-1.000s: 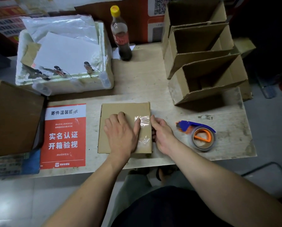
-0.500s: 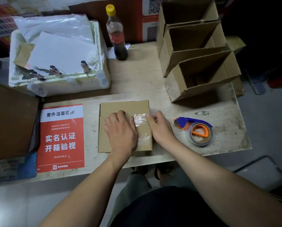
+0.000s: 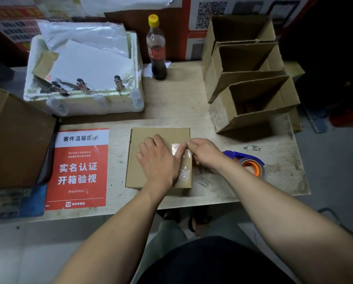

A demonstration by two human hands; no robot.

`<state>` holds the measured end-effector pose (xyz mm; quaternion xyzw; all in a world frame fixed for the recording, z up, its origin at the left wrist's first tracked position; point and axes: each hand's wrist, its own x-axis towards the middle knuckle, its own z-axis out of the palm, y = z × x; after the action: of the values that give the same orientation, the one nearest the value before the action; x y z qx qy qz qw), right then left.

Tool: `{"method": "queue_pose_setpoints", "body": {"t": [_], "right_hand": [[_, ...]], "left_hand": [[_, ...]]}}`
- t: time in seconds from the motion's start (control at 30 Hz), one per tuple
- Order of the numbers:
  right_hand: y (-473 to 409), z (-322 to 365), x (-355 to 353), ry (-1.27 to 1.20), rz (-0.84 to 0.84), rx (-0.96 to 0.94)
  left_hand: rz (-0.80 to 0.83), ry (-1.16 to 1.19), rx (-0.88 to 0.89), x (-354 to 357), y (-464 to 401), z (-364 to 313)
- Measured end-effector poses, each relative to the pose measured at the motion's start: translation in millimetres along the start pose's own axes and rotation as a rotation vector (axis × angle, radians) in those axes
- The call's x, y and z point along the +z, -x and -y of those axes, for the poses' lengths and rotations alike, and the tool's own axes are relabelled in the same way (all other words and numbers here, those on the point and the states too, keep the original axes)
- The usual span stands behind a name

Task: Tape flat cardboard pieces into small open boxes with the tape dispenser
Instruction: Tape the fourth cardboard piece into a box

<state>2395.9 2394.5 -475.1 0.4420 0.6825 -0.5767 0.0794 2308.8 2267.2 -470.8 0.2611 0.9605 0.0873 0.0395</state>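
Tape pressed onto the cardboard box

The cardboard box [image 3: 151, 138] was pressed under the flat-fingered left hand [image 3: 158, 160]; its right edge was pinched by the right hand [image 3: 205, 153], the tape dispenser [image 3: 248, 163] lying right of it.

The person has bare forearms, a black top [image 3: 212, 263] and pale grey-green trousers [image 3: 167, 234].
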Motion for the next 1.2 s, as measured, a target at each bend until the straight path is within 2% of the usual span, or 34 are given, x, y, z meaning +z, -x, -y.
{"method": "queue_pose_setpoints", "body": {"t": [0.17, 0.23, 0.37, 0.5, 0.63, 0.77, 0.93, 1.0, 1.1, 1.13, 1.2], "right_hand": [[9.4, 2.5, 3.1, -0.229, 0.014, 0.025], [10.7, 3.0, 3.3, -0.2, -0.016, 0.03], [11.0, -1.8, 3.6, 0.081, -0.075, 0.012], [11.0, -4.9, 9.2, 0.058, -0.059, -0.033], [15.3, -9.1, 10.0, -0.017, -0.026, 0.001], [23.9, -15.9, 3.4, 0.158, 0.051, -0.033], [32.4, -14.9, -1.4, 0.042, 0.13, -0.046], [40.9, -14.0, -16.0, 0.162, 0.1, -0.081], [56.7, -27.0, -52.3, 0.546, -0.183, -0.199], [61.1, -33.5, -66.7, 0.705, -0.268, -0.197], [62.1, -52.0, -96.9, 0.935, -0.275, -0.056]], "left_hand": [[0.062, 0.059, -0.061, 0.3, -5.7, -8.1], [0.026, 0.121, -0.084, 0.1, -7.1, -7.0], [0.036, 0.181, -0.066, -0.4, -4.1, -2.0], [0.163, 0.149, 0.059, -5.2, 3.7, 11.7], [0.14, 0.147, 0.096, -6.8, 6.8, 17.8], [0.127, 0.147, 0.109, -4.8, 10.0, 16.1], [0.14, 0.159, 0.094, -7.9, 10.4, 12.4], [0.14, 0.163, 0.093, -9.7, 10.6, 12.6], [0.15, 0.164, 0.096, -12.8, 11.2, 13.1], [0.153, 0.161, 0.093, -14.1, 11.9, 12.4], [0.148, 0.142, 0.093, -19.0, 14.5, 9.5]]}}
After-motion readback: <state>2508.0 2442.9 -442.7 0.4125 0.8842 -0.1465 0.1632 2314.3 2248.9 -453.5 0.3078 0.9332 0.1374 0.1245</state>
